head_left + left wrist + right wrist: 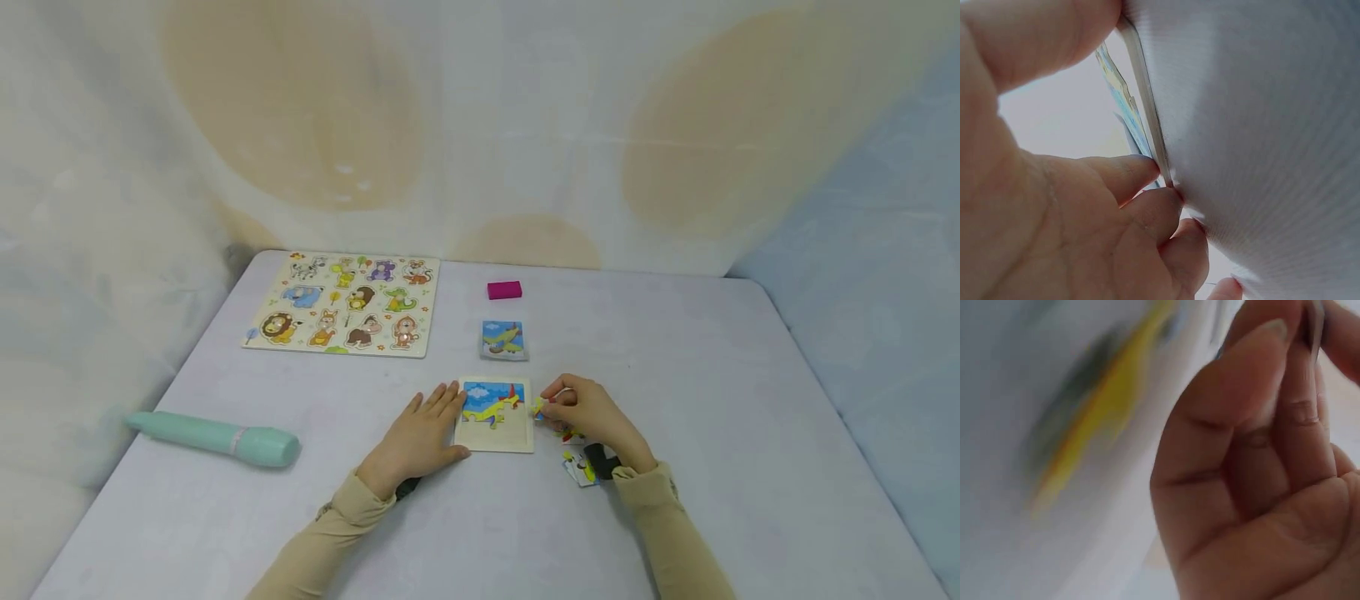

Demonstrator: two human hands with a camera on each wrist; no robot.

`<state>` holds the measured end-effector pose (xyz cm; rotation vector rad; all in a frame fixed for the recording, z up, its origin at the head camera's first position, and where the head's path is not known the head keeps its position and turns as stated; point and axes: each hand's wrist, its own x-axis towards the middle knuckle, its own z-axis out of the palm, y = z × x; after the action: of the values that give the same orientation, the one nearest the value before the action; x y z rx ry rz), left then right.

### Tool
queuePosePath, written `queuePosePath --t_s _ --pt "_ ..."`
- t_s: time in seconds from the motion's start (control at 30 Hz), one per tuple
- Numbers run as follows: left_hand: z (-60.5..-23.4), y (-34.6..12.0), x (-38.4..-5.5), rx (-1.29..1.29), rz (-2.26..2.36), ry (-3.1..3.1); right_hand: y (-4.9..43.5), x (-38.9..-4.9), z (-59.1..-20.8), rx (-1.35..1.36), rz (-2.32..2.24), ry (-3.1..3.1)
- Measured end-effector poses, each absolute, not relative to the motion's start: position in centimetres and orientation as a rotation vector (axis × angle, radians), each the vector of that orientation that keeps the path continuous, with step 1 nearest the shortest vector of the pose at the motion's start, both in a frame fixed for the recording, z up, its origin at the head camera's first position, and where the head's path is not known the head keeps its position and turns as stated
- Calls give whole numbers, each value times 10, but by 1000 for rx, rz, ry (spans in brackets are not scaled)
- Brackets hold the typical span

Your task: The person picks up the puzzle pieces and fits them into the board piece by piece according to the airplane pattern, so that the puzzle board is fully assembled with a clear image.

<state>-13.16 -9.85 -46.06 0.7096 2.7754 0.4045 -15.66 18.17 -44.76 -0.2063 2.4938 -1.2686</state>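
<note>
My left hand lies at the left side of a small wooden jigsaw board, its fingers extended. In the left wrist view, thumb and fingertips touch the edge of the board. Several joined pieces forming a blue, yellow and red airplane picture fill the board's upper part; its lower part is bare wood. Just off the right edge, my right hand pinches a puzzle piece, mostly covered by the fingers. Only a thin edge of that piece shows in the right wrist view.
Loose puzzle pieces lie below my right hand, near its dark wrist camera. Behind the board are an airplane picture card and a magenta block. An animal peg puzzle lies back left, a mint-green wand-shaped object at left.
</note>
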Motion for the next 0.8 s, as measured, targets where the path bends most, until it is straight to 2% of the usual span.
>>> queuePosePath --t_s 0.3,0.8 --pt "-459 -100 -131 716 423 2778 140 -167 -450 -252 -1160 2576" --pt "-459 -98 -132 706 393 2767 129 -171 -450 -252 -998 2697"
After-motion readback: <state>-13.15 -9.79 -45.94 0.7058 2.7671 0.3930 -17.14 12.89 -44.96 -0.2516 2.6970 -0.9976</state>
